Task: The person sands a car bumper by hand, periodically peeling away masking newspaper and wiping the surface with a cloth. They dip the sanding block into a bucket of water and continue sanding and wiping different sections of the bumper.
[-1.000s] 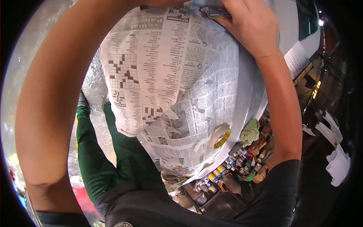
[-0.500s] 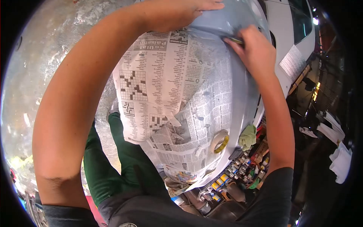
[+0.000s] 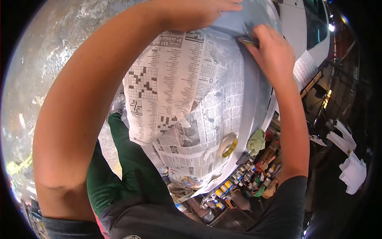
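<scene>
My right hand [image 3: 274,49] is closed around a thin, dark-edged flat piece [image 3: 248,41], too small to name surely. It is held against the grey car panel [image 3: 258,91], by the upper edge of the taped newspaper [image 3: 179,79]. At the top of the view, my left hand [image 3: 207,14] rests with fingers stretched out over the grey panel, partly cut off by the frame. Newspaper sheets cover the panel below both hands. A roll of masking tape [image 3: 228,146] sits on the lower newspaper.
A green cloth [image 3: 256,141] lies at the panel's lower edge. Below are several cans [image 3: 223,189] and mixed items in a cluttered pile. A white car [image 3: 294,24] stands at upper right, with paper [image 3: 306,67] on it. White sheets [image 3: 353,173] lie at the right.
The view has shifted slightly. My right hand, with the thin piece, has moved a little to the right along the panel. My left hand stays on the panel with fingers stretched.
</scene>
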Tool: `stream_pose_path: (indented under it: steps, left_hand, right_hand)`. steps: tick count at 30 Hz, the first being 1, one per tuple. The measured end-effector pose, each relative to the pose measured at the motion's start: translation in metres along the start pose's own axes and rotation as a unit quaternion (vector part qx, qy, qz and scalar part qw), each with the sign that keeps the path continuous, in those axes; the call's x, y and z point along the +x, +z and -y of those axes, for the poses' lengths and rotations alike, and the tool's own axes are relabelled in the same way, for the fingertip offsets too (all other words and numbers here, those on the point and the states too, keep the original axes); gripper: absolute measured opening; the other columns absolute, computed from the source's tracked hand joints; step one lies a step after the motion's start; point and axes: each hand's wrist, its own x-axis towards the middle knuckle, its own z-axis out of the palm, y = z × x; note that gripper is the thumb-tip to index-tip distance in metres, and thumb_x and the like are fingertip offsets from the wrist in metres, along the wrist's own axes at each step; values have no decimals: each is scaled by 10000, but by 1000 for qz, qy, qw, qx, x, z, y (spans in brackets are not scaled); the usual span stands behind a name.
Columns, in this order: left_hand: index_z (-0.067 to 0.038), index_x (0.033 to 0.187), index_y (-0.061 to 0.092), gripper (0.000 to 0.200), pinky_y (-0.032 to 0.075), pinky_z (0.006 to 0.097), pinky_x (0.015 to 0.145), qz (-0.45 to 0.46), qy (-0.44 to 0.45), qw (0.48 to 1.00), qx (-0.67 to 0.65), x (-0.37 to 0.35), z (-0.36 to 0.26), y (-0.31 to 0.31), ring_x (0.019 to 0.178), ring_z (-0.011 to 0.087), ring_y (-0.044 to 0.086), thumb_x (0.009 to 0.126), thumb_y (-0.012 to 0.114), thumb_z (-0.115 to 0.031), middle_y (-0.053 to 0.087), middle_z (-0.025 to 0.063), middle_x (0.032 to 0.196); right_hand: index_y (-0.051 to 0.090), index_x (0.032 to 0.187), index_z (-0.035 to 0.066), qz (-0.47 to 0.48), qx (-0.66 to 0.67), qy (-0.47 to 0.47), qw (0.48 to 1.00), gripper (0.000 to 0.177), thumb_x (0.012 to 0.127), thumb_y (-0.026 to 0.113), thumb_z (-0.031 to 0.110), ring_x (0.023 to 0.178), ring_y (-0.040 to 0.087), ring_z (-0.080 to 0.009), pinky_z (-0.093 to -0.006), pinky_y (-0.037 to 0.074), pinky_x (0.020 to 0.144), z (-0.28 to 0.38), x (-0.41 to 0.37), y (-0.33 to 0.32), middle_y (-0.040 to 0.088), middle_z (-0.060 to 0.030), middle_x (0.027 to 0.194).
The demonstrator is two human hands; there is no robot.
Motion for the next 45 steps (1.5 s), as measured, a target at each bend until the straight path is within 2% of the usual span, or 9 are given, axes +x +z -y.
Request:
stream_pose_path:
  steps: [4, 11, 19, 25, 31, 34, 37, 43, 45]
  left_hand:
    - [-8, 1461, 536, 546, 264, 461, 1243, 15, -33, 999, 6, -1, -5, -4, 1480, 383, 392, 918, 509, -56, 482, 178, 1568]
    - [-26, 1462, 542, 535, 246, 457, 1252, 4, -16, 1000, -4, -1, 0, -2, 1491, 372, 379, 929, 495, -57, 475, 171, 1576]
    - [-45, 1461, 551, 519, 219, 488, 1260, 3, -73, 995, -67, -4, -11, -3, 1518, 365, 337, 949, 485, -95, 449, 155, 1599]
    - [-65, 1478, 537, 519, 215, 502, 1259, 18, -60, 998, -24, 0, -6, 3, 1523, 360, 326, 966, 484, -127, 420, 129, 1623]
    - [-84, 1498, 515, 506, 204, 509, 1261, 9, -84, 996, -32, -2, -11, 10, 1530, 343, 316, 1015, 465, -227, 410, 122, 1631]
    - [-89, 1507, 501, 515, 201, 510, 1260, -8, -92, 995, -33, -3, -8, 15, 1529, 340, 316, 1030, 447, -275, 407, 120, 1632]
    - [-87, 1509, 495, 521, 200, 505, 1258, -3, -105, 994, -16, -1, -16, 12, 1529, 338, 312, 1038, 435, -302, 401, 122, 1635]
    - [-79, 1488, 514, 517, 216, 496, 1250, 9, -109, 994, -17, 0, -29, -5, 1503, 354, 347, 1044, 440, -335, 435, 148, 1603]
    - [-77, 1480, 521, 516, 223, 497, 1246, -15, -97, 995, -15, 0, -24, 5, 1492, 359, 360, 1043, 446, -341, 451, 154, 1588]
  right_hand:
    - [546, 908, 104, -46, 23, -72, 996, 376, 841, 824, 348, 754, 662, -279, -400, 508, 620, 16, 23, 1, 627, -60, 830]
    - [549, 931, 75, 170, 72, 326, 927, 429, 868, 794, 422, 753, 668, -383, -465, 505, 656, 27, -60, -10, 659, -138, 784]
    - [572, 922, 76, 174, 57, 263, 947, 417, 848, 800, 417, 764, 698, -366, -452, 521, 668, 16, -6, -17, 696, -137, 790]
    - [584, 917, 71, 271, 83, 301, 911, 411, 853, 793, 420, 755, 683, -371, -456, 507, 646, 23, -64, -30, 688, -124, 793]
    - [571, 906, 69, 53, 22, 172, 983, 392, 861, 799, 385, 748, 671, -354, -448, 503, 644, 18, -20, -3, 669, -120, 799]
    - [573, 904, 69, 183, 59, 348, 917, 397, 868, 796, 396, 738, 668, -347, -447, 499, 641, 30, -71, -12, 664, -122, 800]
    - [571, 913, 70, 252, 92, 335, 903, 398, 881, 786, 404, 728, 663, -347, -447, 493, 631, 31, -93, -29, 663, -129, 807]
    - [574, 934, 87, 18, 21, 187, 982, 364, 881, 788, 378, 725, 659, -346, -445, 498, 629, 11, -28, -2, 674, -105, 825]
    - [569, 929, 95, 83, 22, 268, 960, 363, 859, 807, 360, 730, 664, -330, -441, 510, 637, 18, -60, 2, 678, -89, 831]
